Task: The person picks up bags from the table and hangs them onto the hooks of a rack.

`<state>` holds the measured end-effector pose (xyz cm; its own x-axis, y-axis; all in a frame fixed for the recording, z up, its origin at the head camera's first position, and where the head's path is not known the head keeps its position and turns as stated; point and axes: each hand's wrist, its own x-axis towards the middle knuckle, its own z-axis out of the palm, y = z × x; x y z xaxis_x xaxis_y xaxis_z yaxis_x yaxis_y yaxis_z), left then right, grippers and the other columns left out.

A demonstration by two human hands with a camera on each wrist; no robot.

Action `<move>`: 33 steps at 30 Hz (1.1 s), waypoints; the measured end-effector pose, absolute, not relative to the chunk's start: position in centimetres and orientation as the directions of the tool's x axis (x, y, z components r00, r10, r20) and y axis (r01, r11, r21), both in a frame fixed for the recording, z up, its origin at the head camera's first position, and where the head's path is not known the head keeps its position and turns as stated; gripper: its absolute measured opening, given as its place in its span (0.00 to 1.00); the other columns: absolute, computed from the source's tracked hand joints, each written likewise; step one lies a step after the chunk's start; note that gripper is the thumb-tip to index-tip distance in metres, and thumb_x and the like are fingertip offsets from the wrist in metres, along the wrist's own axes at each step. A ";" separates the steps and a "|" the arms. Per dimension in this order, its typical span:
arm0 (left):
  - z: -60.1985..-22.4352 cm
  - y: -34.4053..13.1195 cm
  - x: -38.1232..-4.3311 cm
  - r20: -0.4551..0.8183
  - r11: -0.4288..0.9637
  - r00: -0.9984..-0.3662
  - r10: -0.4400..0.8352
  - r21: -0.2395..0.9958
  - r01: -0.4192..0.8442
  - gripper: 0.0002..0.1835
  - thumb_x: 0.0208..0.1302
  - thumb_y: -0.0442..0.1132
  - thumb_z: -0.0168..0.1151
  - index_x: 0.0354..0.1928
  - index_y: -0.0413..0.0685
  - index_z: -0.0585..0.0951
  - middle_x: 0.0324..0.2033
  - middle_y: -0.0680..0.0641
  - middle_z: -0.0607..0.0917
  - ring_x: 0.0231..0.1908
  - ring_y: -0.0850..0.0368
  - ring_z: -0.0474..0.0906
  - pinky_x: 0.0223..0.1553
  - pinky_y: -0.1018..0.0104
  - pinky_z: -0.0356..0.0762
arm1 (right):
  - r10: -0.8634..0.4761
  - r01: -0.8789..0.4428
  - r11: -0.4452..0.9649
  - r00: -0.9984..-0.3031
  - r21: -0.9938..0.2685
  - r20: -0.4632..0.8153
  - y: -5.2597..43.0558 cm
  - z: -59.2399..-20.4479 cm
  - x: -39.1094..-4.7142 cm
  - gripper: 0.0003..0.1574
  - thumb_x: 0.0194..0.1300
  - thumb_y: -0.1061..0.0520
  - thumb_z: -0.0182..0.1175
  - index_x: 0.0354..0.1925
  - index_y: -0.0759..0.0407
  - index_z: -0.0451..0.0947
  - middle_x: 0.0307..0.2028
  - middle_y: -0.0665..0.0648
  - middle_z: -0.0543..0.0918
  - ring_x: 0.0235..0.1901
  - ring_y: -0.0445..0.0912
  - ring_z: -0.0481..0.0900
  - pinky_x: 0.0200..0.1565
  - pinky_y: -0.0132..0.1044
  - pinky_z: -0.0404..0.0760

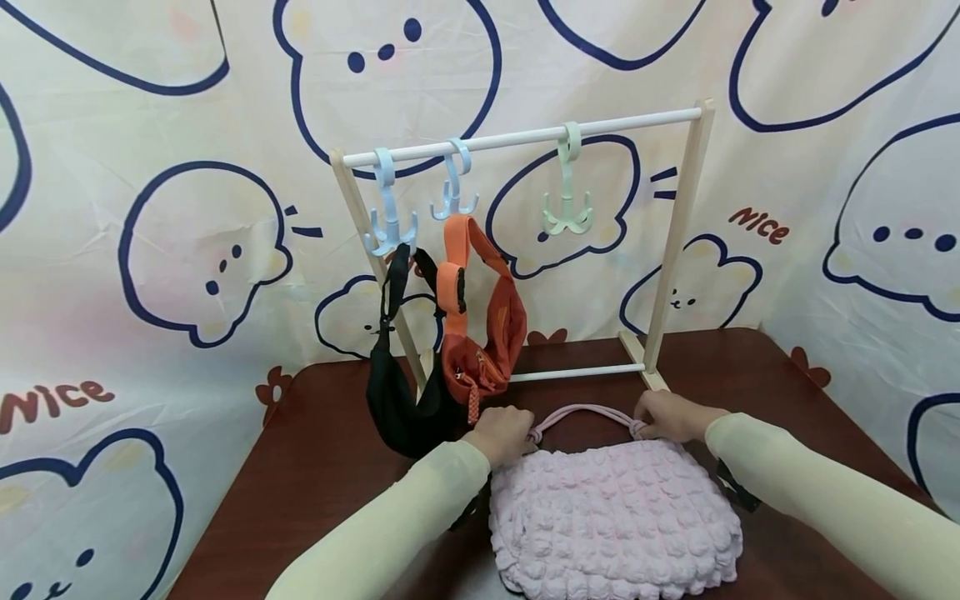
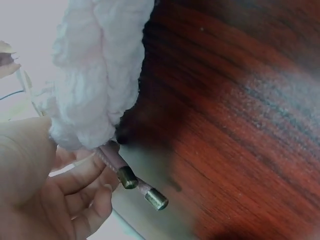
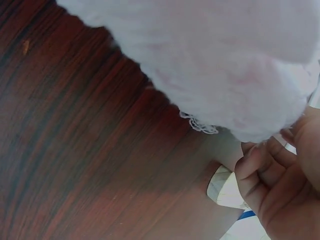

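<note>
A pale pink, puffy handbag (image 1: 611,525) with a thin pink cord handle (image 1: 588,408) is at the front of the table in the head view. My left hand (image 1: 504,432) grips its upper left corner beside the handle's knot. At the upper right corner, my right hand (image 1: 675,417) pinches the other knotted end. Two metal-tipped cord ends (image 2: 156,198) poke out beside the left fingers in the left wrist view. In the right wrist view, curled right fingers (image 3: 255,167) meet the bag's edge, where a loose white thread tangle (image 3: 200,124) hangs.
Behind the bag stands a wooden rack with a white rail (image 1: 517,140). Two blue hooks (image 1: 387,221) and a green hook (image 1: 568,192) hang from it. A black bag (image 1: 405,408) and an orange-red waist bag (image 1: 504,321) hang at its left, close to my left hand.
</note>
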<state>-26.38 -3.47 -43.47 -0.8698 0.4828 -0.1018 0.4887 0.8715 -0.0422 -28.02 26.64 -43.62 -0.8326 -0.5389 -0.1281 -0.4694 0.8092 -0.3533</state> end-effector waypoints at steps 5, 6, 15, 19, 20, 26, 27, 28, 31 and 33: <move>-43.6 -3.2 -26.3 -0.088 0.864 -0.867 0.490 -0.079 0.497 0.13 0.65 0.53 0.69 0.40 0.53 0.86 0.33 0.51 0.89 0.32 0.58 0.85 0.33 0.62 0.81 | -0.518 -0.448 0.823 -0.845 -0.350 -0.135 26.7 -43.7 -27.9 0.05 0.60 0.61 0.71 0.35 0.62 0.86 0.30 0.51 0.87 0.30 0.39 0.77 0.34 0.36 0.79; -43.6 -3.2 -26.3 -0.092 0.860 -0.864 0.494 -0.090 0.502 0.13 0.65 0.53 0.69 0.40 0.53 0.86 0.33 0.52 0.89 0.32 0.58 0.85 0.33 0.63 0.82 | -0.517 -0.447 0.823 -0.846 -0.351 -0.135 26.7 -43.8 -27.9 0.04 0.60 0.61 0.71 0.34 0.62 0.86 0.30 0.51 0.87 0.30 0.39 0.77 0.34 0.36 0.79; -43.6 -3.2 -26.2 -0.113 0.870 -0.869 0.482 -0.056 0.489 0.12 0.64 0.52 0.70 0.37 0.52 0.86 0.32 0.51 0.89 0.31 0.59 0.84 0.33 0.63 0.80 | -0.504 -0.431 0.830 -0.851 -0.354 -0.145 26.6 -43.4 -27.5 0.05 0.60 0.62 0.70 0.35 0.64 0.85 0.31 0.53 0.86 0.31 0.41 0.78 0.36 0.38 0.80; -43.7 -3.3 -26.2 -0.108 0.879 -0.875 0.472 -0.020 0.476 0.13 0.64 0.52 0.70 0.37 0.51 0.85 0.31 0.51 0.88 0.30 0.59 0.83 0.32 0.64 0.78 | -0.501 -0.429 0.834 -0.853 -0.347 -0.149 26.6 -43.3 -27.5 0.09 0.61 0.61 0.70 0.39 0.66 0.85 0.35 0.56 0.87 0.34 0.43 0.81 0.38 0.42 0.82; -43.7 -3.3 -26.2 -0.108 0.881 -0.877 0.469 -0.010 0.473 0.13 0.64 0.52 0.70 0.37 0.51 0.85 0.31 0.51 0.88 0.29 0.60 0.82 0.31 0.64 0.78 | -0.496 -0.423 0.836 -0.855 -0.349 -0.151 26.5 -43.2 -27.4 0.10 0.61 0.61 0.70 0.39 0.66 0.84 0.36 0.57 0.87 0.35 0.44 0.82 0.39 0.42 0.82; -43.5 -3.7 -26.0 -0.132 0.888 -0.879 0.459 0.073 0.453 0.11 0.66 0.49 0.69 0.35 0.50 0.82 0.28 0.52 0.85 0.26 0.62 0.77 0.29 0.65 0.72 | -0.488 -0.419 0.843 -0.860 -0.339 -0.150 26.4 -43.2 -27.3 0.11 0.61 0.61 0.70 0.41 0.67 0.84 0.38 0.59 0.87 0.37 0.46 0.83 0.40 0.45 0.83; -43.5 -3.7 -26.0 -0.137 0.890 -0.879 0.457 0.087 0.448 0.11 0.67 0.48 0.68 0.34 0.50 0.82 0.27 0.52 0.84 0.25 0.62 0.75 0.29 0.65 0.71 | -0.485 -0.415 0.844 -0.861 -0.341 -0.153 26.4 -43.3 -27.3 0.11 0.61 0.61 0.70 0.41 0.67 0.84 0.37 0.58 0.87 0.36 0.46 0.83 0.40 0.44 0.83; -43.4 -3.8 -26.0 -0.140 0.891 -0.880 0.454 0.101 0.443 0.10 0.67 0.47 0.68 0.34 0.50 0.81 0.26 0.52 0.83 0.24 0.62 0.74 0.29 0.65 0.70 | -0.483 -0.411 0.845 -0.862 -0.342 -0.156 26.3 -43.3 -27.3 0.11 0.62 0.61 0.70 0.41 0.67 0.84 0.37 0.58 0.87 0.36 0.45 0.82 0.39 0.44 0.83; -43.4 -3.8 -25.8 -0.144 0.896 -0.886 0.441 0.117 0.428 0.10 0.68 0.45 0.67 0.33 0.50 0.79 0.25 0.52 0.81 0.24 0.61 0.71 0.29 0.65 0.69 | -0.482 -0.410 0.846 -0.861 -0.341 -0.160 26.4 -43.4 -27.2 0.11 0.62 0.60 0.69 0.41 0.66 0.84 0.35 0.56 0.87 0.34 0.43 0.81 0.38 0.42 0.82; -43.5 -3.7 -25.6 -0.130 0.899 -0.891 0.436 0.117 0.422 0.09 0.68 0.45 0.67 0.33 0.50 0.79 0.26 0.52 0.81 0.25 0.62 0.71 0.29 0.65 0.69 | -0.482 -0.410 0.845 -0.862 -0.343 -0.159 26.5 -43.5 -27.2 0.10 0.62 0.60 0.69 0.40 0.65 0.84 0.34 0.55 0.86 0.33 0.42 0.80 0.37 0.40 0.81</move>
